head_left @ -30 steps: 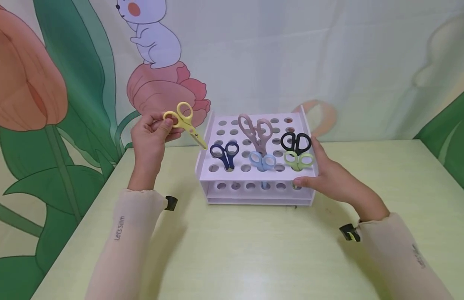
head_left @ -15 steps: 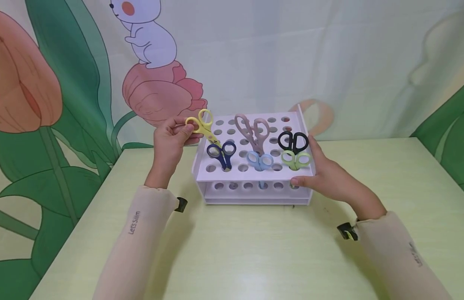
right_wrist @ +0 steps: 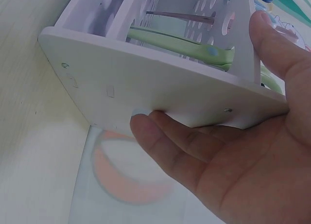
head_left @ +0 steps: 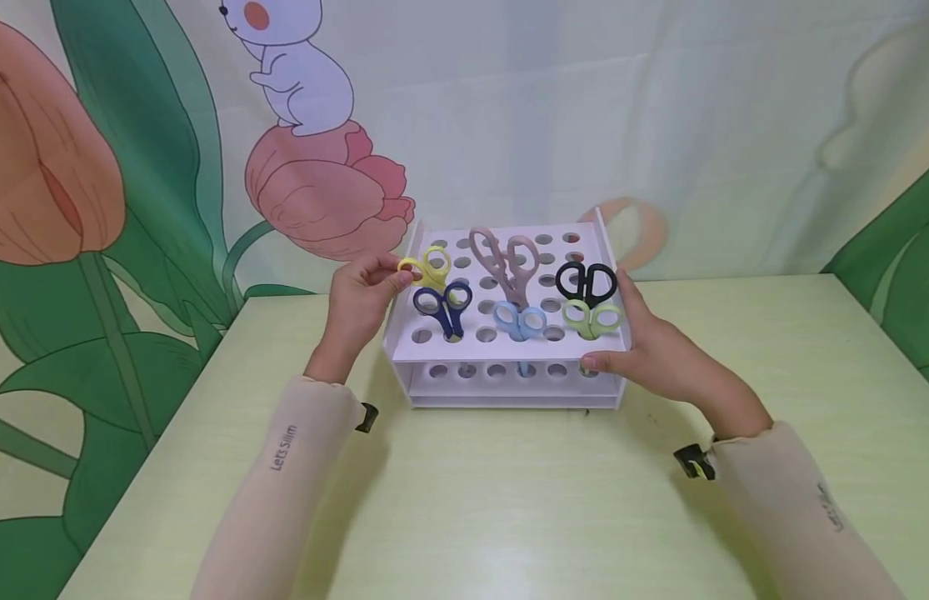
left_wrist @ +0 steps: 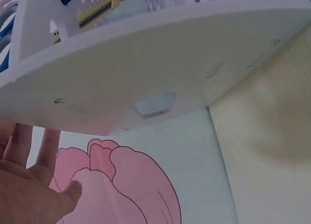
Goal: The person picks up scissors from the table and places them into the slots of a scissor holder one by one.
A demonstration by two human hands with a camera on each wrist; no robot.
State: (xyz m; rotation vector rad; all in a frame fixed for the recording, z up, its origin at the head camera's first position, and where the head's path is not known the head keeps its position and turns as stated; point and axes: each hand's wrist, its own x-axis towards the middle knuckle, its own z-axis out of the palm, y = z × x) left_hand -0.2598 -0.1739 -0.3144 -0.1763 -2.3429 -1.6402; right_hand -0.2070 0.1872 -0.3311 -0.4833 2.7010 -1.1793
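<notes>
My left hand (head_left: 362,296) pinches one handle loop of the yellow scissors (head_left: 432,277). Their blades point down into the white holed rack (head_left: 471,353), behind the navy scissors (head_left: 447,317). Through the rack's side in the left wrist view, part of the yellow scissors (left_wrist: 97,14) shows below the top plate. My right hand (head_left: 670,358) grips the rack's right side, its thumb at the front edge and its fingers against the side panel in the right wrist view. Green scissors (right_wrist: 194,49) stand inside, close to that panel.
Pink scissors (head_left: 515,292), light-blue scissors (head_left: 521,325) and black scissors (head_left: 586,293) also stand in the rack's holes, handles up. The rack sits on a pale green table (head_left: 494,500), in front of a curtain (head_left: 554,108) printed with flowers and an animal.
My left hand has moved right and down with the yellow scissors, from beside the rack to over its left part. The blades have gone down into it. My right hand stays on the rack.
</notes>
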